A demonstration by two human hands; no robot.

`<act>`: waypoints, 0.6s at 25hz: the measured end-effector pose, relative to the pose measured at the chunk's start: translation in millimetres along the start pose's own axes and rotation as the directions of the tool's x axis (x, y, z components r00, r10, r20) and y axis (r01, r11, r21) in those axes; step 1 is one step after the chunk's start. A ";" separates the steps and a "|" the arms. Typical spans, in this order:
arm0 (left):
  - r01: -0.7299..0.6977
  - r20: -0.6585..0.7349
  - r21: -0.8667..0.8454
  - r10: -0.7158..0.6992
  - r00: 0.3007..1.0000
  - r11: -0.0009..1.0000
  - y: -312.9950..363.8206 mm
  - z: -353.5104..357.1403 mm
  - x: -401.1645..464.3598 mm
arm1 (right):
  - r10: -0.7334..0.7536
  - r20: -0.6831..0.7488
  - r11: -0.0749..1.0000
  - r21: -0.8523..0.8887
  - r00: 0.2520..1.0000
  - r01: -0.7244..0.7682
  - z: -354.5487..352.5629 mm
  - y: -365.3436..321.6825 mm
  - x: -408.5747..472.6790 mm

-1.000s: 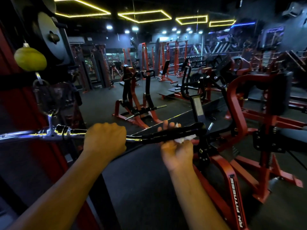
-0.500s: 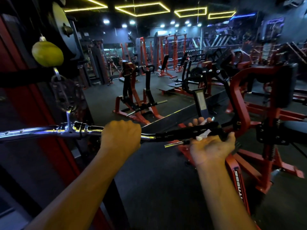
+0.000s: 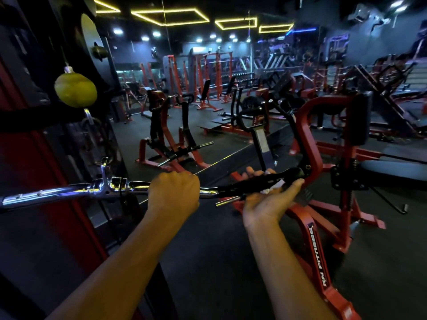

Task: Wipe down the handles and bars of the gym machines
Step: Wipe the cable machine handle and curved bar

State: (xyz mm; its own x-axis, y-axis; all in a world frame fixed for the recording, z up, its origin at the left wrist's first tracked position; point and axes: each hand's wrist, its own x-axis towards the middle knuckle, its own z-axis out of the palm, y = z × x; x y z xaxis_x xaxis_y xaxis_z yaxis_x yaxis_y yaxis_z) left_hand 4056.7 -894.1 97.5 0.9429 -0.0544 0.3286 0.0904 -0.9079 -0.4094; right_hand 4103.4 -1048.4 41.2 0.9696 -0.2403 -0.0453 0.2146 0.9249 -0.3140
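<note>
Chrome bar (image 3: pixel 69 192) is gripped in the left hand's (image 3: pixel 173 195) closed fist. Under its black rubber handle (image 3: pixel 258 181), the right hand (image 3: pixel 270 202) cups palm-up, fingers curled around handle and white cloth (image 3: pixel 272 188).

Open floor under the bar, machines crowding the right.
Dark floor (image 3: pixel 208 262) lies free between the forearms; red machine frame (image 3: pixel 309 139) stands just beyond the bar (image 3: pixel 69 192) end.

Your white cloth (image 3: pixel 272 188) is mostly hidden behind the black grip (image 3: pixel 258 181); the chrome bar (image 3: pixel 69 192) runs off the left edge.
</note>
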 end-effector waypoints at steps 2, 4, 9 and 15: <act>-0.025 -0.029 0.018 0.026 0.999 1.000 -0.7 -2.6 -2.5 | 0.051 0.004 0.998 0.036 0.999 -0.051 -2.8 15.6 -5.4; -0.050 -0.056 0.011 0.050 0.997 0.999 2.5 -7.3 -8.8 | 0.095 -0.025 0.995 -0.030 0.995 -0.096 -4.6 30.7 -17.6; -0.053 -0.090 0.015 0.054 0.994 0.998 -0.4 -8.6 -10.7 | 0.153 -0.052 0.986 -0.057 0.987 -0.156 -5.4 42.6 -27.6; -0.062 -0.067 0.038 0.064 0.996 0.997 -12.7 -1.7 -18.2 | 0.190 -0.050 0.891 -0.411 0.980 -0.194 -19.2 43.8 -39.6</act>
State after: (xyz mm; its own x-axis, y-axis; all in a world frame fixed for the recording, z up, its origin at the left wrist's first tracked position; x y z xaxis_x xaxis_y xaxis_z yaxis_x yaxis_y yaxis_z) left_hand 4037.9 -882.3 98.2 0.9232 -0.1402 0.3578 0.0441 -0.8864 -0.4608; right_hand 4072.2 -1004.0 11.1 0.9856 -0.0745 -0.1516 -0.0450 0.7493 -0.6607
